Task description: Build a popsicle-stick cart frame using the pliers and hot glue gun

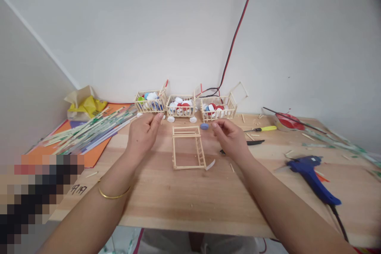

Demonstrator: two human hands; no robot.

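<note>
Above the left side of a small wooden stick frame [174, 151], my left hand [145, 133] is closed, thumb pressed on the curled forefinger. On the other side of the frame, my right hand [231, 137] is closed too, thumb and fingertips together close to a blue bottle cap [204, 126]. Whatever either hand pinches is too small or hidden to make out. The frame lies between the hands, apart from both. Behind them stand three stick carts: a left cart [150, 102], a middle cart [181, 106] and a right cart [218, 107], each holding bottle caps.
A blue glue gun [314, 178] lies at the right with its cable. Near my right hand are a yellow-handled screwdriver [266, 128] and a black blade [255, 142]. Beyond sits a red bowl [288, 122]. Loose sticks [95, 129] and a yellow packet [86, 107] lie left.
</note>
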